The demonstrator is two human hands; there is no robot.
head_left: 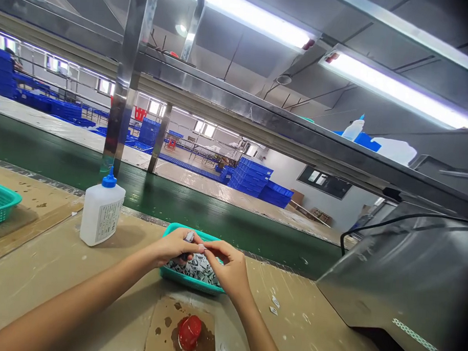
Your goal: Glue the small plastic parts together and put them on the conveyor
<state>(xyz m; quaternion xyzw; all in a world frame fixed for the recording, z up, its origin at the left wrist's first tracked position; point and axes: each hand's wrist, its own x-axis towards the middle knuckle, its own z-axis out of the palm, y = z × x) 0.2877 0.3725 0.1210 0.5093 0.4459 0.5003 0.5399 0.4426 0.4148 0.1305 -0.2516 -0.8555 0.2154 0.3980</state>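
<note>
Both hands are held together above a teal plastic basket [192,282] filled with small grey-and-white pieces [200,266]. My left hand [180,247] is closed, with a light grey piece [189,237] and something dark showing among its curled fingers. Its thumb and finger meet my right hand [226,262] at a tiny whitish piece [201,248]. The right fingertips pinch that piece from the other side. Its exact kind is too small to make out. Below the basket, a red cup-shaped object [190,332] rests on a stained piece of cardboard [159,324].
A white squeeze bottle [102,212] with a blue nozzle stands at left. Another teal basket [0,203] is at the left edge. Two small loose pieces [274,306] lie right of my hands. A green conveyor belt [217,223] crosses behind; a metal housing [403,273] stands at right.
</note>
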